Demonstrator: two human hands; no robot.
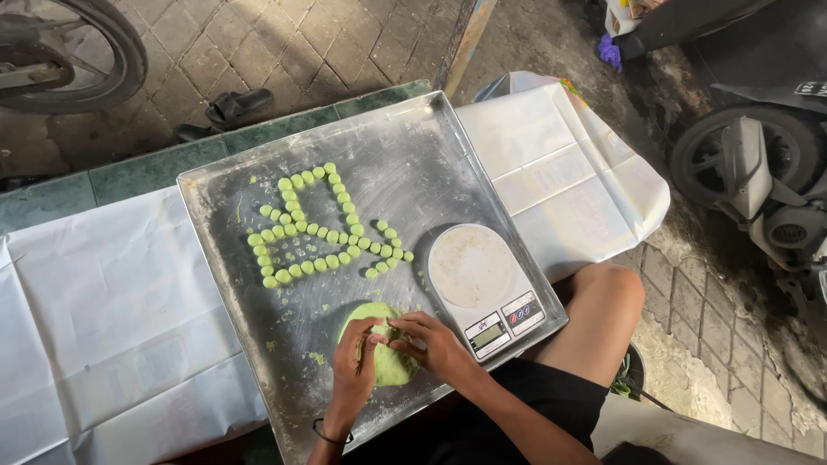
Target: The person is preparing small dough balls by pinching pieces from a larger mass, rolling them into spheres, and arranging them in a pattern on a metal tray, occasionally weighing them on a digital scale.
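Seen from above, at the far left a motorbike wheel [82, 52] is cut off by the top and left edges; only part of the tyre and rim shows. Near it on the paving lies a dark sandal [239, 106], with a second one partly hidden behind the table edge. White sheeting [103, 293] covers a low table and runs out of view at the left and bottom.

On it sits a large square metal tray [413, 155], dusted with flour. Small green dough balls [314, 228] lie in touching rows on its left half; they are too small to count surely. Nearer the person, a lump of green dough [383, 362] rests on the tray's near side.

The left hand [355, 362], a dark band on its wrist, curls its fingers onto the lump's left part. The right hand [431, 340] meets it from the other side, fingertips pinching the dough at the top. How much dough is pinched is hidden between the fingers.

Just right of the hands, a white kitchen scale [478, 271] stands on the tray's near right corner, its round plate bare; its display is too small to make out. The person's bare knee [603, 301] shows beyond. At the far right, a scooter [758, 164] is cut off by the edge.
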